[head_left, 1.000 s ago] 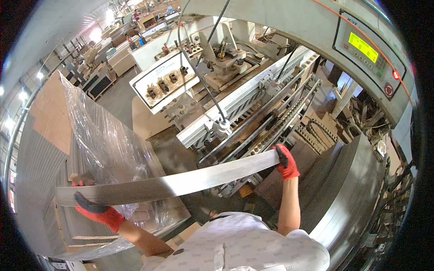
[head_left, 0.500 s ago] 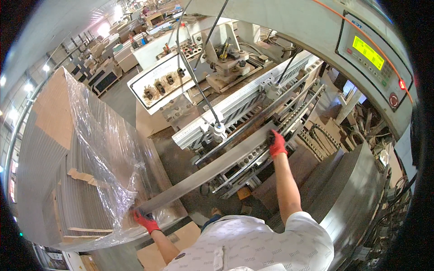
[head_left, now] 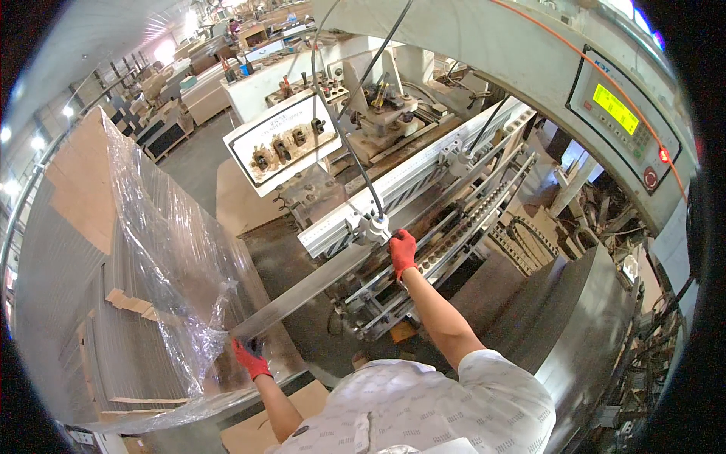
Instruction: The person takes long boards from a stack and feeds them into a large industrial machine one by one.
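Note:
A long narrow grey board [head_left: 306,288] slants from the lower left up to the machine's white fence rail [head_left: 412,178], its far part lying along the rail. At its near end, beside the plastic-wrapped stack, my left hand [head_left: 252,359] in a red glove with dark palm is closed on it. My right hand [head_left: 403,251], also red-gloved, is closed beside the white clamp [head_left: 373,229] over the board. Its fingertips are hidden, so I cannot tell whether it grips the board or the clamp. Below runs the machine's roller track [head_left: 446,253].
A tall stack of panels [head_left: 162,265] in clear plastic stands left. Grey panels [head_left: 582,318] are piled right. A control panel [head_left: 624,113] with a lit yellow-green screen hangs upper right. A white switch plate [head_left: 283,140] sits behind the rail. Hoses [head_left: 344,140] hang down to the clamps.
The board has shifted away from me, in against the fence rail. My right hand has moved left, to beside the clamp. My left hand has moved slightly right and up.

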The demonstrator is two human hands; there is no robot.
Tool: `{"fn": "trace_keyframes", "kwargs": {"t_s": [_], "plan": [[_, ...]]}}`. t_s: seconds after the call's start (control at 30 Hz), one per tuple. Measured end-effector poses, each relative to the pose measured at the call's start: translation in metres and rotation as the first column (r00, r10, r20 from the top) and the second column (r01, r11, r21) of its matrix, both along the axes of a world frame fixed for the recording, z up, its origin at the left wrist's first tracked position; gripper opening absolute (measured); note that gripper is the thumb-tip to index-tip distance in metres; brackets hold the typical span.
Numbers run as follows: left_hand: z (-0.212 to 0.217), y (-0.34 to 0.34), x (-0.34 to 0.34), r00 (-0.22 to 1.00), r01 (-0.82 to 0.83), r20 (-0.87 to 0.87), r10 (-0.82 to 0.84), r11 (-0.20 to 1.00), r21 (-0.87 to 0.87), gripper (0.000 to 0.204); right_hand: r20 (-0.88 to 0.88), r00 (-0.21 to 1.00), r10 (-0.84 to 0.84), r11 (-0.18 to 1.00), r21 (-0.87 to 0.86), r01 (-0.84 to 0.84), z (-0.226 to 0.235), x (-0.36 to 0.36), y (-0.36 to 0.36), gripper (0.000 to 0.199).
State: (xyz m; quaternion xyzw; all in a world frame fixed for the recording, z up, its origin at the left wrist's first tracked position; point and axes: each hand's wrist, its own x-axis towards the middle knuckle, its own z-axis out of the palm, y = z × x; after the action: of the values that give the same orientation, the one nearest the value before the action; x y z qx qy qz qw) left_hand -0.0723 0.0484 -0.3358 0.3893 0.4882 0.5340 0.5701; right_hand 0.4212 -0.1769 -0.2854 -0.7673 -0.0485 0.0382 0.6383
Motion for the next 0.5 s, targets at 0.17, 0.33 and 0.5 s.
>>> {"fn": "trace_keyframes", "kwargs": {"t_s": [0.17,0.33,0.5], "plan": [[0.008,-0.007,0.008,1.0,-0.012,0.009,0.012,1.0,-0.013,0.046,0.184,0.974,0.129,0.99,0.029,-0.137,-0.003,0.01,-0.014,0.03],[-0.006,0.031,-0.02,0.636,0.21,-0.771,-0.028,0.968,0.138,0.072,0.062,0.979,0.193,0.969,0.145,-0.2,-0.011,0.006,-0.019,0.021],[-0.009,0.046,-0.016,0.503,0.464,-0.864,-0.018,0.849,0.252,0.108,0.161,0.974,0.162,0.973,0.14,-0.184,-0.032,0.013,-0.019,0.03]]}}
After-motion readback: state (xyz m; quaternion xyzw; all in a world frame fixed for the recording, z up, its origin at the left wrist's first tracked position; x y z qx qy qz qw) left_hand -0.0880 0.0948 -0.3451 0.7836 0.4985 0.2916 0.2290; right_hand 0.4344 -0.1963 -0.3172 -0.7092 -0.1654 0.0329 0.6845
